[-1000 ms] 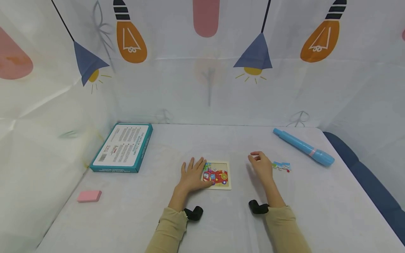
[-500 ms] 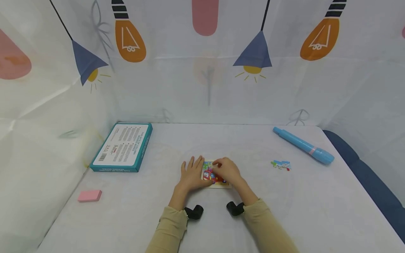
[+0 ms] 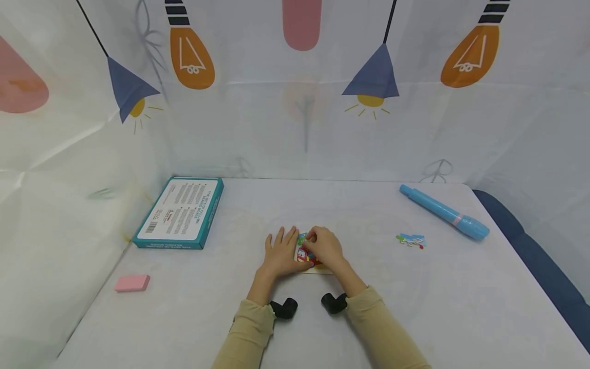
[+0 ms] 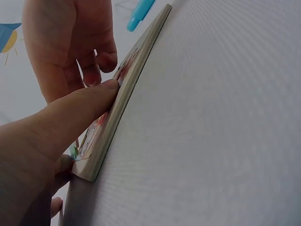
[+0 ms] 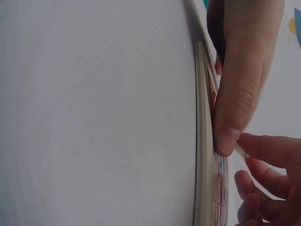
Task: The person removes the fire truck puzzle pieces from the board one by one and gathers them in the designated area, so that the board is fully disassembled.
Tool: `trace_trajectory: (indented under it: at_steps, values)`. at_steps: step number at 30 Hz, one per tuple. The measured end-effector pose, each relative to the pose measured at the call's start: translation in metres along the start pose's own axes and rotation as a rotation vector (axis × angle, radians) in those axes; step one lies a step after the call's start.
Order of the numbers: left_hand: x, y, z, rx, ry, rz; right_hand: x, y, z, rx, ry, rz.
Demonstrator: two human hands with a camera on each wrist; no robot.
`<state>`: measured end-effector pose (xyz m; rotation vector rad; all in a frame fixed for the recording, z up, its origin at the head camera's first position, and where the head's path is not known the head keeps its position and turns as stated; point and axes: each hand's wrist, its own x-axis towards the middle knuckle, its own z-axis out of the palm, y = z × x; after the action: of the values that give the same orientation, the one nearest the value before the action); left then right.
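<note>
A small wooden puzzle board (image 3: 318,270) with a red vehicle picture lies mid-table. My left hand (image 3: 279,259) is spread flat at its left side, fingers straight; in the left wrist view that thumb (image 4: 82,104) presses on the board (image 4: 110,123) near its edge. Over the board's upper part, my right hand (image 3: 325,248) has bent fingers and covers part of the picture. The right wrist view shows the right hand (image 5: 282,153) pinching a thin piece (image 5: 242,149) edge-on, beside the left thumb (image 5: 228,139). What is printed on that piece cannot be told.
A little heap of loose coloured pieces (image 3: 412,240) lies to the right of the hands. Behind it is a blue marker-shaped object (image 3: 442,211). A teal-edged box (image 3: 177,210) stands back left, with a pink block (image 3: 132,283) in front of it.
My right hand has come left from beside the loose pieces to above the board, and then shifted slightly further left. The left hand has stayed on the board.
</note>
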<state>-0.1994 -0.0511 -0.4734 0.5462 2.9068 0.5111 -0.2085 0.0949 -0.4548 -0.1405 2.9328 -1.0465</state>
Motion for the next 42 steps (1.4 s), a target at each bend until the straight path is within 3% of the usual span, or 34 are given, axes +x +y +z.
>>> trace_trajectory:
  at_steps: [7, 11, 18, 31, 42]
  values:
    - [0.002, -0.001, 0.002, 0.013, -0.002, -0.005, 0.002, 0.007, -0.004, 0.262, 0.048, 0.072]
    - [0.002, -0.001, 0.003, 0.016, -0.004, -0.013, 0.002, 0.012, -0.014, 0.330, 0.057, 0.122]
    - [0.002, 0.000, 0.002, 0.007, 0.003, -0.010, 0.001, 0.030, -0.035, 0.367, 0.084, 0.205]
    - [0.001, -0.002, 0.004, 0.011, 0.006, -0.005, -0.010, 0.076, -0.067, 0.369, 0.167, 0.288]
    - [0.000, -0.001, 0.003, -0.006, -0.004, -0.005, -0.029, 0.110, -0.099, 0.270, 0.236, 0.354]
